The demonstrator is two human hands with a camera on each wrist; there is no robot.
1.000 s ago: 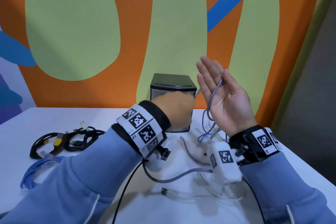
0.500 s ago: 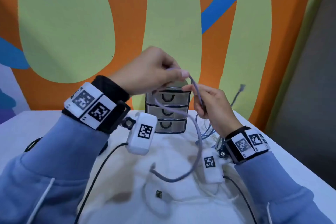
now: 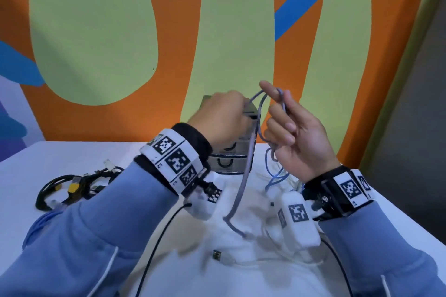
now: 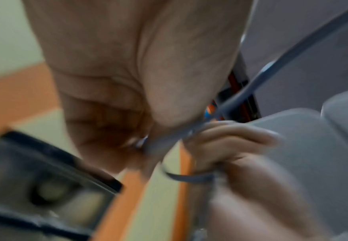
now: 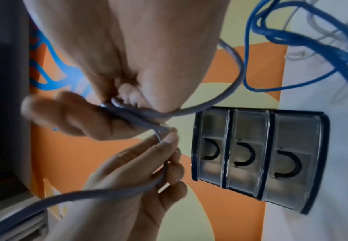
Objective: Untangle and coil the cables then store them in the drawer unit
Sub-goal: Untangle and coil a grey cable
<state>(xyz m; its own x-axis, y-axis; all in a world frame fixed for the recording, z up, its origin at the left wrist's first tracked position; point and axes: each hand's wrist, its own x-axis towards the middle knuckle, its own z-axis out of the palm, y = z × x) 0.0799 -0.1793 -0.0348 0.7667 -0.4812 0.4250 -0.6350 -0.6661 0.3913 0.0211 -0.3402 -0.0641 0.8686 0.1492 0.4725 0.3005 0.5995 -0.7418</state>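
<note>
The painted wall (image 3: 115, 31) of orange, green and blue fills the background, and below it the white desk (image 3: 72, 157) carries everything else. At the back of the desk, against the wall, stands the drawer unit (image 5: 259, 156) – three clear drawers with dark curved handles, all pushed in, as the right wrist view shows. To the left lies a bundle of black cables (image 3: 72, 185) with a yellow plug, and just in front of it a blue cable (image 3: 41, 224) partly hidden by the left sleeve. A second blue cable (image 5: 292, 37) lies in loose loops on the desk right of the drawer unit, tangled with thin white cables (image 3: 265, 260) that trail toward the near edge.

Both hands are raised in front of the drawer unit with the grey cable (image 3: 246, 176) between them. The left hand (image 3: 222, 118) has its fingers curled and pinches the cable near its top bend. The right hand (image 3: 296, 132), palm toward the camera, has the cable looped over its fingers – fingers partly curled around it. From there the grey cable hangs down to the desk, where its free end rests.
</note>
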